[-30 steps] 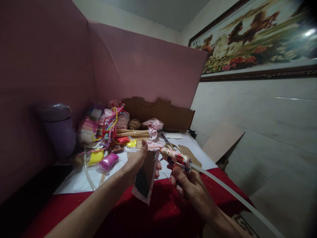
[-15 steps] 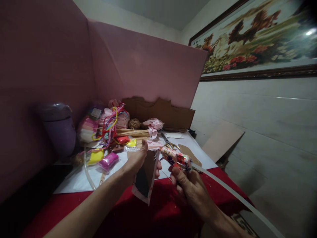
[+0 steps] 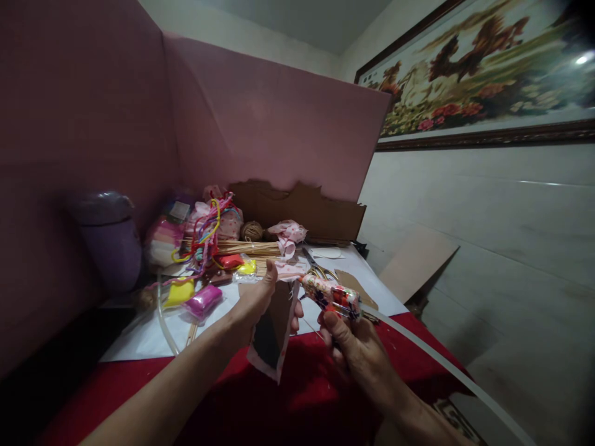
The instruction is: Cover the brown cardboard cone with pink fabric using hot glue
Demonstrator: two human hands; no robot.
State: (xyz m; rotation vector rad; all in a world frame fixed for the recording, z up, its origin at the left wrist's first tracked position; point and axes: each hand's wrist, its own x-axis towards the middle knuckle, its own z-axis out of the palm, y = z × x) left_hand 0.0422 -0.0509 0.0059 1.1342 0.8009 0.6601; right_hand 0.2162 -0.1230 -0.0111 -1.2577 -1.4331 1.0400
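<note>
One head-worn view, facing forward and down, near the red-covered table, pink panel beyond

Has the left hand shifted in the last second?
No: against the twine ball, the left hand shows no visible shift in any direction.

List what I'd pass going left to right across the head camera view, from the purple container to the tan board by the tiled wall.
Purple container, yellow packet, magenta packet, pink-fabric-edged panel, floral-patterned glue gun, tan board.
</note>
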